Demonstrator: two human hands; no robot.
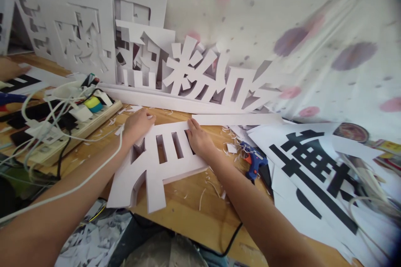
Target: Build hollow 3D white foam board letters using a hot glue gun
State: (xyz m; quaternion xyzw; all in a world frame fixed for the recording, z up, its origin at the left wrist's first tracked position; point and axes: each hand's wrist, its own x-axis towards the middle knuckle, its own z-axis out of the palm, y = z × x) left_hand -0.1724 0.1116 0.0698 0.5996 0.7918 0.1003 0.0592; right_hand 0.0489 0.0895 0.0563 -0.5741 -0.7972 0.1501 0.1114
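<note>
A white foam-board character (153,150) with cut-out slots lies on the wooden table, its lower strokes reaching over the near edge. My left hand (139,125) grips its far left part, fingers curled at the edge. On the right side, my right hand (200,139) holds the same piece, its fingers along the far right corner and partly covering a slot. Just beyond both hands lies a flat white strip (236,119). A blue glue gun (255,162) rests to the right of my right hand.
Cut-out white characters (194,71) stand along the curtain at the back. A power strip (78,133) with tangled cables sits at left. Printed sheets (291,192) cover the right side. Paper scraps (90,238) lie below the table edge. Another person's hand (12,69) is at far left.
</note>
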